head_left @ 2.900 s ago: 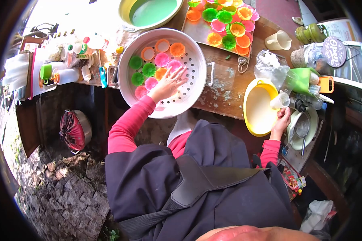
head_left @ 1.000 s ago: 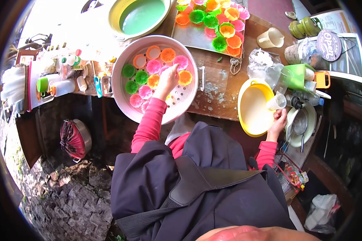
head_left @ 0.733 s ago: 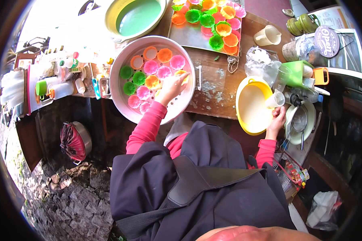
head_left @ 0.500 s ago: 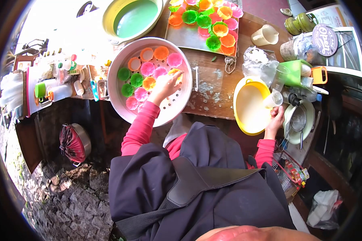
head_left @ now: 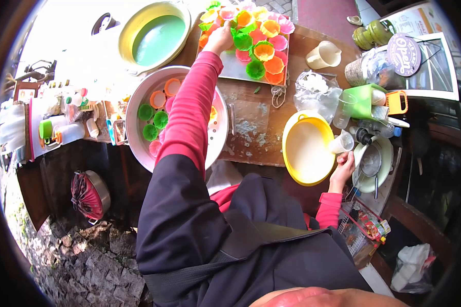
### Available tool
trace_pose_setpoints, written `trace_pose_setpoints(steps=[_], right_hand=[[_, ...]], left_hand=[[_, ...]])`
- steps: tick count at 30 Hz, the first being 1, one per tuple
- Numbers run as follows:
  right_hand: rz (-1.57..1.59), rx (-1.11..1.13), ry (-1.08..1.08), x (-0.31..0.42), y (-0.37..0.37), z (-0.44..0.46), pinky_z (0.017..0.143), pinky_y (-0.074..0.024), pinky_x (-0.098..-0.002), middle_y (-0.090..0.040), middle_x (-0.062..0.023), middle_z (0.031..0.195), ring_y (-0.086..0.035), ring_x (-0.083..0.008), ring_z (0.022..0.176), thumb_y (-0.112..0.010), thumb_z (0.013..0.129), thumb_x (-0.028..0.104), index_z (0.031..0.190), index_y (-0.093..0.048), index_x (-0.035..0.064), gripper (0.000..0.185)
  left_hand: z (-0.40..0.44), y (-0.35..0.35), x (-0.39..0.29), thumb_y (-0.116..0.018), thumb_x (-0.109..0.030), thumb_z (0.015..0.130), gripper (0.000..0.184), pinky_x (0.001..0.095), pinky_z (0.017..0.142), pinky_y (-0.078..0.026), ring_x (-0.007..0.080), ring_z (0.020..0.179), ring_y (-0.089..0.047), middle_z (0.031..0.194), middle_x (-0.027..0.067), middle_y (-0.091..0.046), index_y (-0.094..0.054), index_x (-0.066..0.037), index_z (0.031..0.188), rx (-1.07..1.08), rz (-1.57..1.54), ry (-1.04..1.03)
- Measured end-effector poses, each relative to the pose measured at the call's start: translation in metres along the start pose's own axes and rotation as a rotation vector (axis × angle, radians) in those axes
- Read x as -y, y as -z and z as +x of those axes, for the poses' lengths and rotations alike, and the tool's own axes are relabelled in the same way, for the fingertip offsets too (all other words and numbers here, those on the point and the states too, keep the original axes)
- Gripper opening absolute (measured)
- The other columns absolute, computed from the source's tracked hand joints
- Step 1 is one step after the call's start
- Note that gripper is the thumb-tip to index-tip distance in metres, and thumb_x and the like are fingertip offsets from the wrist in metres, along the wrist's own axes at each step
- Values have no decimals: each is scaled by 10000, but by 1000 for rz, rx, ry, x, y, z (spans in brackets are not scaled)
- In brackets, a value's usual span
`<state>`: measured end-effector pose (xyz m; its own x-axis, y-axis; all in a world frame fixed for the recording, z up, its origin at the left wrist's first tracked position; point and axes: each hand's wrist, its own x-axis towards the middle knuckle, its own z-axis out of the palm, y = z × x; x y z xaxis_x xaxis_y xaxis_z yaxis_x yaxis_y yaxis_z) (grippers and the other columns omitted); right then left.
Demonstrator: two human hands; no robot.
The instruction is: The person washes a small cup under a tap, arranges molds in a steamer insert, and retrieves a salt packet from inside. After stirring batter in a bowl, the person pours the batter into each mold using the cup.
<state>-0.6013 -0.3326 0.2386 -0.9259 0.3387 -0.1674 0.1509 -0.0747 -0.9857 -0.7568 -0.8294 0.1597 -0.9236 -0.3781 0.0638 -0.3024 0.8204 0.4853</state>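
My left hand (head_left: 218, 39) reaches over the left part of a metal tray (head_left: 235, 72) and touches the flower-shaped plastic moulds (head_left: 264, 50) heaped there in green, orange, pink and yellow. Its fingertips are hidden among them, so its grip cannot be made out. Under my left sleeve stands a round perforated steamer pan (head_left: 134, 123) with more such moulds (head_left: 158, 100) set out in it, partly covered by the arm. My right hand (head_left: 344, 162) is closed on a translucent plastic cup (head_left: 341, 143), at the right rim of a yellow basin (head_left: 287, 148) of pale liquid.
A yellow tub (head_left: 124, 46) of green liquid stands at the back left. A beige jug (head_left: 323, 55), a plastic bag (head_left: 312, 89), a green basket (head_left: 362, 100) and a pale bowl with a strainer (head_left: 370, 162) are on the right. Bottles (head_left: 74, 133) crowd the left side.
My left hand has left the steamer pan and moved up and away to the moulds on the tray. My right hand stays by the basin with the cup. The whole view has shifted slightly.
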Motion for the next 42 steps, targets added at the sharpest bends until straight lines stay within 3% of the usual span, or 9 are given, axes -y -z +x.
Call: trace_pose_setpoints(steps=[5,9,15,17,24,26,27,33,42], right_hand=[[-4,0,12,-4,16,4,514,-259,-217,-352,32,598,-305,-63,555,-438,881,225,626,-418,98,286],[-22,0,-4,-6,17,5,517,-262,-215,-351,32,597,-306,-63,558,-435,883,220,623,-416,99,288],[-14,34,0,-7,7,7,518,-272,-211,-363,33,606,-311,-60,557,-439,884,209,637,-425,97,271],[-23,50,-9,-6,4,6,518,-275,-208,-368,33,610,-314,-59,559,-439,884,206,643,-431,96,265],[-6,44,-3,-4,-12,4,524,-280,-212,-358,28,604,-316,-66,553,-452,887,237,649,-416,97,279],[-16,71,1,-5,-13,4,523,-278,-211,-357,29,603,-315,-65,554,-453,887,240,648,-415,98,281],[-21,92,14,-6,-18,4,523,-277,-210,-355,30,601,-313,-65,554,-454,886,244,647,-414,99,283],[-29,123,26,1,-40,-7,521,-276,-202,-359,33,599,-324,-60,549,-432,889,226,635,-424,102,283],[-34,200,37,0,-54,-21,521,-269,-202,-363,40,608,-320,-54,554,-434,888,215,668,-464,87,256]], left_hand=[[25,-11,21,-445,-124,765,221,387,699,-478,304,815,-603,843,139,-623,-599,-92,920,73,262,-258],[40,-8,28,-518,-98,693,171,382,689,-474,294,768,-598,796,113,-620,-632,-85,820,113,448,-270],[37,18,44,-577,-89,655,140,373,696,-464,292,762,-587,754,125,-602,-633,-86,784,41,421,-415],[34,20,64,-580,-102,688,131,363,700,-460,292,776,-581,804,124,-596,-632,-83,807,-130,50,-572],[-123,136,19,-588,-88,750,155,362,669,-468,278,751,-576,871,100,-580,-601,-83,904,-145,111,-422],[-177,133,32,-596,-74,745,154,341,601,-484,271,689,-587,874,79,-583,-596,-88,898,-57,52,-378],[-205,130,29,-594,-78,739,108,378,606,-475,296,695,-580,799,101,-556,-584,-63,846,-84,-42,-370],[-315,66,52,-572,-51,746,160,362,698,-465,292,794,-578,897,124,-573,-600,-31,902,209,-165,-107],[-333,48,55,-569,47,678,399,358,791,-447,302,911,-553,997,126,-556,-547,-41,1067,101,-246,-97]])
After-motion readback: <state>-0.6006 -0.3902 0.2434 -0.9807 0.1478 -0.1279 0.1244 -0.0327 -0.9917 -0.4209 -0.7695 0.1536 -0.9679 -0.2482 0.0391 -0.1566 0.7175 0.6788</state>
